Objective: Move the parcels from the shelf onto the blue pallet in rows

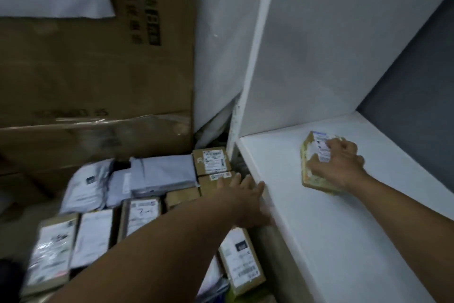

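The right hand (340, 165) grips a taped cardboard parcel (315, 167) on the white shelf (319, 229). The left hand (245, 202), fingers straight, reaches over laid-out parcels (137, 214) (boxes and grey mailers) below.

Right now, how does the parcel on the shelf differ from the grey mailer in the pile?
The shelf parcel is a taped brown box; the grey mailer is a soft bag. The right hand grips the shelf parcel; no hand touches the grey mailer. The shelf parcel lies alone on the white shelf; the grey mailer lies among other parcels. Both lie flat.
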